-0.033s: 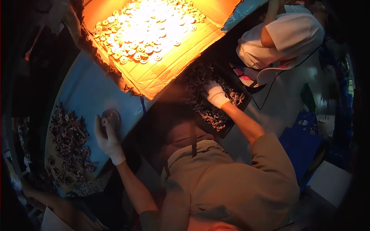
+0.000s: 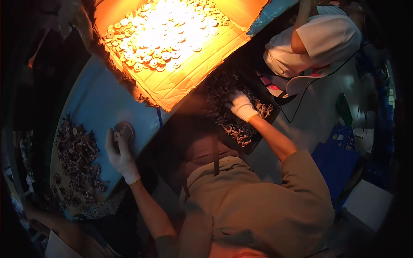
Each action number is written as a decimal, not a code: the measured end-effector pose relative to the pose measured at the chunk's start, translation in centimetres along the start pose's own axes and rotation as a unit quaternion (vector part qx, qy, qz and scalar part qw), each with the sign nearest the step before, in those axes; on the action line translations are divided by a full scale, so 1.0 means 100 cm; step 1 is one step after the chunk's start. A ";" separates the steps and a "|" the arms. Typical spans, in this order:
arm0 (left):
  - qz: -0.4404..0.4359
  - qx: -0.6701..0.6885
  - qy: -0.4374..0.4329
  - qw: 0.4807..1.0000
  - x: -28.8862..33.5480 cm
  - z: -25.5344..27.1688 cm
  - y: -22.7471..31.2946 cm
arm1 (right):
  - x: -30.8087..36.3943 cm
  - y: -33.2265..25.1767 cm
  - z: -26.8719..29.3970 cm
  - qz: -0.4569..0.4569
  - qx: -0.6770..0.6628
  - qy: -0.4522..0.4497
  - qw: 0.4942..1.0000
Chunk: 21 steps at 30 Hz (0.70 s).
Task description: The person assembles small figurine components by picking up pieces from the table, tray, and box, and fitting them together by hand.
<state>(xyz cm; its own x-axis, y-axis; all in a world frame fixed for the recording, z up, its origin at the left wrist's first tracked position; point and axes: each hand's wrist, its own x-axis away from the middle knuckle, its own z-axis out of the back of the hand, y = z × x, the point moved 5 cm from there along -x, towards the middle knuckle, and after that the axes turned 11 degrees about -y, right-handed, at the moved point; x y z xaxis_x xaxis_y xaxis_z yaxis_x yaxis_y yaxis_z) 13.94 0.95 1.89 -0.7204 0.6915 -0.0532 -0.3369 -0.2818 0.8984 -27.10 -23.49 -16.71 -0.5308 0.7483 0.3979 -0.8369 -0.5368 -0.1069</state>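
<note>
White right glove (image 2: 242,107), blue tabletop (image 2: 97,94)

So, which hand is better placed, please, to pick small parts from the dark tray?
Probably the right hand: it rests among those parts, while the left hand is at a round disc.

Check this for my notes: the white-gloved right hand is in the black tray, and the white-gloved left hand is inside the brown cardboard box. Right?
No: in the head view, the left hand is at a round brown object on the blue tabletop, outside the box. The rest stands.
</note>
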 end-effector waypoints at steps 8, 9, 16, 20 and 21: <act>-0.040 -0.042 0.009 0.998 0.002 0.020 0.001 | 0.058 -0.112 0.100 0.109 -0.724 -0.154 0.664; -0.067 -0.070 0.003 0.995 -0.003 0.014 0.005 | 0.060 -0.135 0.107 0.138 -0.731 -0.143 0.653; -0.074 -0.004 0.008 0.997 -0.001 0.015 -0.001 | 0.042 -0.336 0.222 0.307 -0.371 -0.057 0.874; -0.074 -0.027 -0.019 0.997 -0.002 0.016 0.001 | 0.011 -0.372 0.228 0.366 -0.213 -0.026 0.906; -0.071 -0.022 -0.013 0.997 -0.002 0.018 -0.001 | 0.009 -0.376 0.231 0.369 -0.205 -0.029 0.906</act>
<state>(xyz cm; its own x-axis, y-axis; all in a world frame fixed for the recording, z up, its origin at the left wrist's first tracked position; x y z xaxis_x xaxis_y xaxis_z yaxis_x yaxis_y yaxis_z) 15.18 2.03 2.54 -0.6484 0.7429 -0.1662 -0.4608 -0.2093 0.8625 6.95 -11.66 8.67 -0.9683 0.2156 0.1260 -0.2418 -0.6837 -0.6885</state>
